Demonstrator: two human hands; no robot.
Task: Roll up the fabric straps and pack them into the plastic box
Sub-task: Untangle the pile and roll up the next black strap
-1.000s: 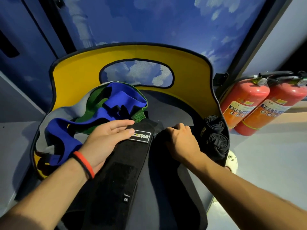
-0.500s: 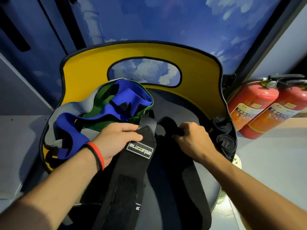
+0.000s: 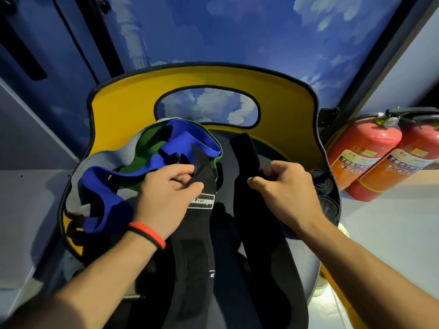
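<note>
Two black fabric straps lie lengthwise on a chair seat (image 3: pixel 223 153). My left hand (image 3: pixel 166 198) pinches the upper end of the left black strap (image 3: pixel 194 252), just above its white-edged label (image 3: pixel 203 201). My right hand (image 3: pixel 285 193) grips the edge of the right black strap (image 3: pixel 247 176), whose far end lies stretched up the seat. Two rolled black straps (image 3: pixel 325 193) sit at the seat's right edge. A tangle of blue (image 3: pixel 109 186), green and grey bands lies at the left. No plastic box is in view.
The yellow chair back (image 3: pixel 133 98) with an oval opening curves round the far side of the seat. Two red fire extinguishers (image 3: pixel 370 157) stand on the floor to the right. A blue cloud-painted wall stands behind.
My left hand went from lying flat on the left strap to pinching its end. My right hand pulled the right strap's end out, and it now lies stretched up the seat. The camera moved closer.
</note>
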